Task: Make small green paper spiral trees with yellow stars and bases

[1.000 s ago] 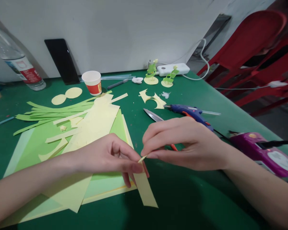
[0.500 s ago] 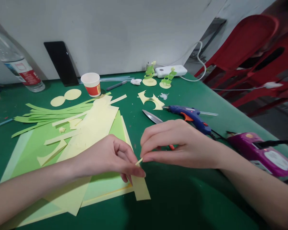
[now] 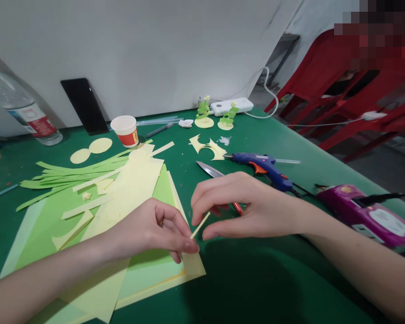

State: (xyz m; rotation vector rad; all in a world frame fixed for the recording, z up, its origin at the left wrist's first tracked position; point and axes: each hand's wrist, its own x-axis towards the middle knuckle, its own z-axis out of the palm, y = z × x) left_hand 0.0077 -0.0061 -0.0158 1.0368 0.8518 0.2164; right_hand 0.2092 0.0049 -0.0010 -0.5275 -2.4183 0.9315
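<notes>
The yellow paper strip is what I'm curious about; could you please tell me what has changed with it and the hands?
The right hand has parted its thumb and forefinger, which were pinched on the narrow upper end of the yellow paper strip; more of that end now shows beyond the left hand, which still pinches the strip. The glue gun, scissors and paper cup stay put.

Strip [image 3: 194,264]: pale yellow paper, pinched between thumb and fingers of the left hand [image 3: 155,228]
Upper end [image 3: 200,225]: narrow-looking, slanting up to the right, near the right hand [image 3: 238,204]; whether folded or edge-on, I cannot tell
Lower end: broader, below the left thumb
</notes>
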